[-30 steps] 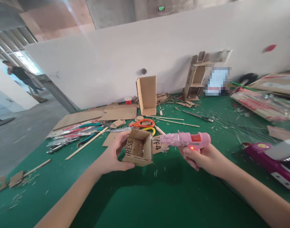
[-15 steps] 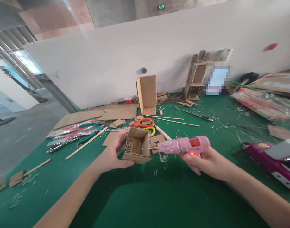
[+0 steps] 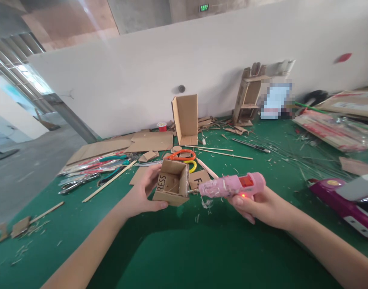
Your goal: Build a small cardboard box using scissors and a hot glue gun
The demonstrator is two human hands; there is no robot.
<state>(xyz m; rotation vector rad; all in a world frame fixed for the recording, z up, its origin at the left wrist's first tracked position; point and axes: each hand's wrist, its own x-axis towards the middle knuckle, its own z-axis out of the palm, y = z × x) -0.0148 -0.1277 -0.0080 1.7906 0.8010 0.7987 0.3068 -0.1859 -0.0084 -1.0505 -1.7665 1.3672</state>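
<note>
A small open cardboard box (image 3: 172, 196), printed "RESS" on its left side, is gripped by my left hand (image 3: 143, 194) with the thumb at its front and fingers behind. My right hand (image 3: 256, 206) is wrapped round a pink hot glue gun (image 3: 224, 186) whose small light glows orange-red. The gun's nozzle points left, at the right wall of the box; whether it touches is hard to tell. Strings of glue hang off the gun. Just behind the box lie scissors (image 3: 181, 154) with orange and yellow handles and a lettered cardboard piece (image 3: 199, 179).
A taller open cardboard piece (image 3: 187, 118) stands near the wall. A cardboard shelf model (image 3: 247, 98) leans at the back right. Pliers and packaged tools (image 3: 95, 168) lie left, a cutter knife (image 3: 250, 145) and a purple device (image 3: 343, 204) right. Scraps litter the green table (image 3: 184, 257).
The cardboard box has shifted slightly left and tilted a little with my left hand. The gap between it and the glue gun's body has widened slightly.
</note>
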